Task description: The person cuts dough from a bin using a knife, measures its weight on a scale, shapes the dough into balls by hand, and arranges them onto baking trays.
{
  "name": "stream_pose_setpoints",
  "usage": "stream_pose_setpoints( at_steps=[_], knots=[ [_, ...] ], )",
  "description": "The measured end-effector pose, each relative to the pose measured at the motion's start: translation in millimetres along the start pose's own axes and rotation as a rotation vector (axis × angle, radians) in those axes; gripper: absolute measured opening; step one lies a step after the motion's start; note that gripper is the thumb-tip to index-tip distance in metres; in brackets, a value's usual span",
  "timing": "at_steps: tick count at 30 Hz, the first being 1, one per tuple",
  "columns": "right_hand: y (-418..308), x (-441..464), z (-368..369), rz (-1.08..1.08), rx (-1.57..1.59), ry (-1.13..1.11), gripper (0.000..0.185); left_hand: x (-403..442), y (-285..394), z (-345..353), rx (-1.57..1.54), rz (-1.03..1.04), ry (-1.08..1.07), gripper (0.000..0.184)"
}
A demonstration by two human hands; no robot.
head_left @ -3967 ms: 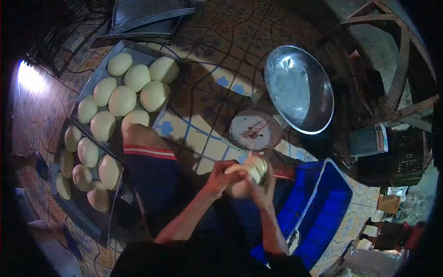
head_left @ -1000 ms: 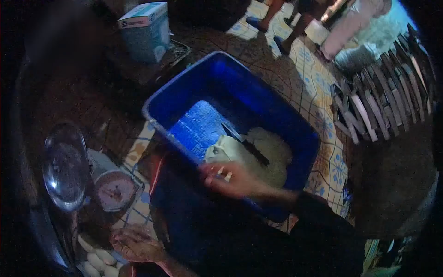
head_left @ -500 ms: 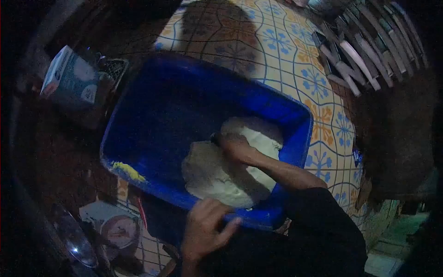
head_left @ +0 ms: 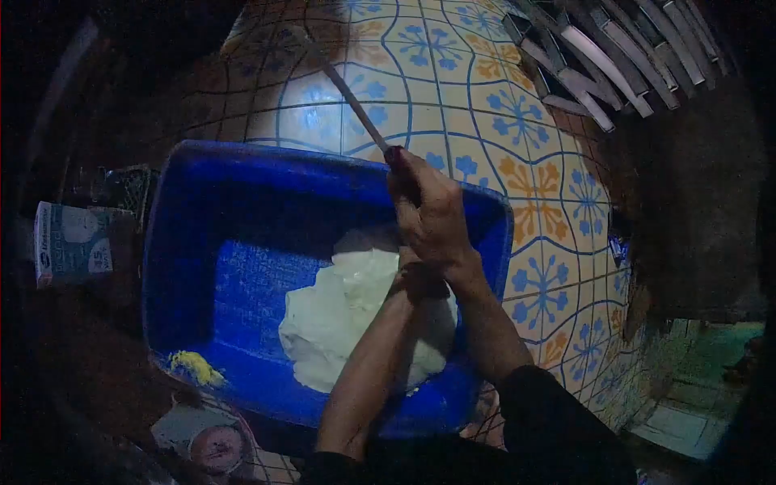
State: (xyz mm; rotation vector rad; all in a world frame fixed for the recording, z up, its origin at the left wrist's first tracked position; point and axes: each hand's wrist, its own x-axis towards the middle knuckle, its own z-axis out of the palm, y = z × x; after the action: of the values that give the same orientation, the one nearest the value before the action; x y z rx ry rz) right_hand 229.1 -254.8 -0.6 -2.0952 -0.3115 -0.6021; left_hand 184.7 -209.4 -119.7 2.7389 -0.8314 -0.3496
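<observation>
A floor of cream tiles patterned in blue and orange (head_left: pixel 533 129) is partly shadowed. On it is set a rectangular blue plastic tub (head_left: pixel 250 299). Rows of narrow grey slat-like pieces (head_left: pixel 590 52) are seen at upper right, well apart from the tub. In the tub's near right part, a broad, smooth, off-white dough mass (head_left: pixel 323 331) is contained. A white-and-teal printed box (head_left: pixel 73 242) is seen left of the tub; a grey scale with a round pinkish dial (head_left: pixel 217 447) is placed near its near left corner. A long, narrow-bladed knife (head_left: pixel 356 105) is gripped by the curled right hand (head_left: pixel 436 206), blade angled past the far rim. The left hand (head_left: pixel 419 277) is mostly hidden at the right wrist; its grip cannot be told. Yellow crumbly residue (head_left: pixel 196 368) is stuck on the near left rim.
</observation>
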Motion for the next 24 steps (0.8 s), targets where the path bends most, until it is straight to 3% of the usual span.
stream_pose_setpoints(
  at_steps=[6, 8, 10, 11, 12, 13, 16, 18, 19, 20, 21, 23, 24],
  knots=[
    [5, -7, 8, -0.048, -0.024, -0.058, 0.028, 39, 9, -14, -0.069, 0.057, -0.540, 0.045],
    [5, -9, 6, -0.050, -0.026, -0.071, 0.029, 18, -2, -36, -0.110, 0.100, -0.821, 0.045],
    [9, -9, 5, -0.039, -0.026, -0.099, 0.030, -39, -14, -76, -0.126, 0.092, -0.962, 0.045],
    [8, -8, 2, -0.025, 0.009, -0.121, 0.037, -67, -20, -100, -0.143, 0.052, -0.960, 0.045],
    [6, -9, 1, -0.005, 0.043, -0.142, 0.044, -116, -38, -116, -0.261, 0.200, -0.614, 0.044],
    [4, -9, 2, 0.026, 0.006, -0.159, 0.046, -157, -53, -124, -0.286, 0.179, -0.539, 0.044],
    [-2, -6, -1, 0.001, -0.029, -0.238, 0.049, -202, -78, -182, -0.272, 0.125, -0.647, 0.041],
    [-4, -8, 0, 0.005, -0.005, -0.287, 0.053, -167, -63, -196, -0.165, -0.280, -0.519, 0.042],
    [-3, -7, 0, -0.014, 0.017, -0.258, 0.052, -140, -53, -172, -0.165, -0.063, -0.054, 0.048],
    [-1, -4, -2, -0.044, 0.033, -0.227, 0.052, -98, -45, -136, -0.427, -0.018, -0.027, 0.055],
    [0, -5, -4, 0.024, 0.077, -0.243, 0.046, -70, -34, -86, -0.105, 0.076, 0.199, 0.063],
    [3, -5, -2, 0.022, 0.059, -0.217, 0.044, -32, -31, -18, -0.003, 0.048, -0.266, 0.068],
    [4, -6, -3, 0.056, 0.046, -0.198, 0.041, -29, -32, -23, 0.000, 0.041, -0.251, 0.068]
  ],
)
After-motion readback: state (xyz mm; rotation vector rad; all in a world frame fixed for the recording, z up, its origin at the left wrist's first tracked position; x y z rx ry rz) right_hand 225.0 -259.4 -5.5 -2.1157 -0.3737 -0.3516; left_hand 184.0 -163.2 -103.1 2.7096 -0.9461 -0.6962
